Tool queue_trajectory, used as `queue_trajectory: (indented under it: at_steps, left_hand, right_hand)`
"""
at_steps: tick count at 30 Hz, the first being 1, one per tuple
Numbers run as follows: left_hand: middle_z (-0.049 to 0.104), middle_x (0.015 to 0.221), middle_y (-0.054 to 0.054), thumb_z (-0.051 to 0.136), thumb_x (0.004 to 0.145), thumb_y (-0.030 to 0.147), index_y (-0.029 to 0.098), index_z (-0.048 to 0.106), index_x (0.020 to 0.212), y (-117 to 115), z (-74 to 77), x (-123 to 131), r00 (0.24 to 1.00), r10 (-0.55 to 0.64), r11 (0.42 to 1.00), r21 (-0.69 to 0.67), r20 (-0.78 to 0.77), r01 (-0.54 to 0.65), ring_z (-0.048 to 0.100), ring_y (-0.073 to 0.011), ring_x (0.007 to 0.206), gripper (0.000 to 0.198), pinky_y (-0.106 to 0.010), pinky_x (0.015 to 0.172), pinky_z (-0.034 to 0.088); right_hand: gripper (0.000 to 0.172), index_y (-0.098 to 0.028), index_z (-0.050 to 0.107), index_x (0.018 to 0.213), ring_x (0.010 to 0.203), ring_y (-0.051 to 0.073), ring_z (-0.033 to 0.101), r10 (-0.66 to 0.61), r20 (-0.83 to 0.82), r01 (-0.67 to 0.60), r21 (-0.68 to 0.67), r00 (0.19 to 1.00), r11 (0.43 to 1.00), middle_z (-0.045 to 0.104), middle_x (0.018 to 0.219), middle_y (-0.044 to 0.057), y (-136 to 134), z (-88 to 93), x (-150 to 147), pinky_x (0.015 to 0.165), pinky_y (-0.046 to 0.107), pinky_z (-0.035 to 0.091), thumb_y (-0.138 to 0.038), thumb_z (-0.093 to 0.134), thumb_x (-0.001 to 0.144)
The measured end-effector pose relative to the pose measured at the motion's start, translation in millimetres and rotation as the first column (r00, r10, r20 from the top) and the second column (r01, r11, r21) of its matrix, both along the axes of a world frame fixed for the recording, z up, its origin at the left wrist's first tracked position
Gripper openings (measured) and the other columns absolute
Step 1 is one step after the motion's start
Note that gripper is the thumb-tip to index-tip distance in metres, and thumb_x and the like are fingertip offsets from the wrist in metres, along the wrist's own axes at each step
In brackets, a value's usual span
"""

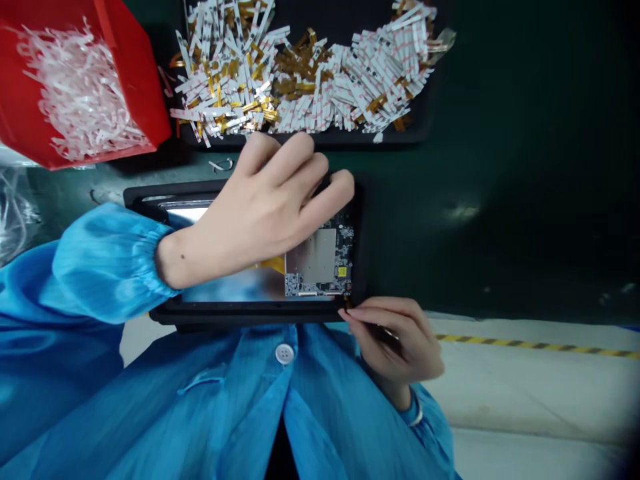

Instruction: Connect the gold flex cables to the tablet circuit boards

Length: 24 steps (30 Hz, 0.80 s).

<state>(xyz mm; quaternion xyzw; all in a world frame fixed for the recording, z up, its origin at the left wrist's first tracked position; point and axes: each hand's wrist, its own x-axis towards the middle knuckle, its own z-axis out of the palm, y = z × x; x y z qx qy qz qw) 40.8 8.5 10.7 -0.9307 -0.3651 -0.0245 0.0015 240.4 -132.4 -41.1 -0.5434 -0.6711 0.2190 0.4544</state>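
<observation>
My left hand arches over the upper part of a black-framed tablet panel. Its fingers are curled, and the fingertips and whatever they hold are hidden under the hand. Below it, a circuit board with a large grey metal shield and a yellow square part sits at the panel's right end. An orange ribbon runs from the board's left side. At the panel's lower right corner, thumb and finger of my right hand pinch a small orange flex cable beside the board.
Behind the panel lies a black tray heaped with white-backed orange flex strips. A red bin of shredded white strips stands at upper left. Clear plastic lies at the left edge. The dark green table extends right.
</observation>
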Motion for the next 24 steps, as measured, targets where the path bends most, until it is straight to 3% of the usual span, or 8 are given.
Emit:
queue_trajectory:
  at_steps: [3, 7, 13, 18, 24]
  left_hand:
    - [0.067, 0.102, -0.011, 0.007, 0.1, 0.01, 0.009, 0.055, 0.129, -5, 8.4, 2, 0.996, -0.029, 1.0, -0.006, -0.082, 0.028, 0.066, -0.0282, 0.107, 0.056, -0.046, 0.08, 0.054]
    - [0.066, 0.1, -0.011, 0.02, 0.104, 0.018, 0.008, 0.055, 0.12, -15, 15.6, 1, 0.995, -0.079, 0.993, 0.078, -0.055, 0.084, 0.064, -0.0301, 0.105, 0.04, -0.047, 0.079, 0.054]
    - [0.062, 0.106, -0.012, 0.048, 0.096, 0.023, 0.015, 0.055, 0.105, -34, 0.6, 10, 0.951, -0.248, 0.949, -0.15, 0.183, 0.276, 0.06, -0.0291, 0.1, 0.014, -0.039, 0.071, 0.05]
    - [0.06, 0.106, -0.011, 0.052, 0.093, 0.024, 0.018, 0.053, 0.102, -34, -7.7, 15, 0.952, -0.186, 0.925, -0.285, 0.242, 0.253, 0.056, -0.0279, 0.101, 0.01, -0.038, 0.072, 0.047]
    - [0.058, 0.099, -0.006, 0.048, 0.092, 0.013, 0.02, 0.05, 0.094, -31, -1.6, 9, 0.933, -0.082, 0.866, -0.438, 0.35, 0.24, 0.056, -0.0233, 0.093, 0.007, -0.037, 0.073, 0.045]
  right_hand:
    - [0.029, -0.022, 0.071, 0.095, 0.066, 0.014, 0.065, 0.061, 0.011, -0.061, 0.038, 0.998, 0.997, 0.07, 0.081, 0.0, 2, -3.7, 6, 0.052, 0.028, 0.054, -0.003, 0.077, 0.074]
    - [0.027, -0.022, 0.071, 0.098, 0.07, 0.014, 0.067, 0.169, 0.05, -0.172, 0.056, 0.984, 0.984, 0.072, 0.086, 0.0, 7, -4.9, 14, 0.058, 0.028, 0.057, -0.004, 0.073, 0.078]
    - [0.019, -0.022, 0.07, 0.096, 0.072, 0.015, 0.067, 0.157, 0.187, -0.174, 0.075, 0.97, 0.982, 0.072, 0.086, 0.001, 8, -1.8, 17, 0.061, 0.028, 0.056, -0.01, 0.073, 0.082]
    - [0.026, -0.023, 0.069, 0.1, 0.075, 0.016, 0.068, 0.071, 0.214, -0.094, 0.102, 0.974, 0.99, 0.071, 0.087, 0.002, 5, 0.8, 13, 0.064, 0.029, 0.059, -0.01, 0.077, 0.078]
    - [0.042, -0.022, 0.067, 0.105, 0.072, 0.016, 0.069, -0.012, -0.022, 0.013, 0.066, 1.0, 0.998, 0.069, 0.086, 0.001, -1, -7.7, 3, 0.055, 0.028, 0.062, 0.0, 0.078, 0.071]
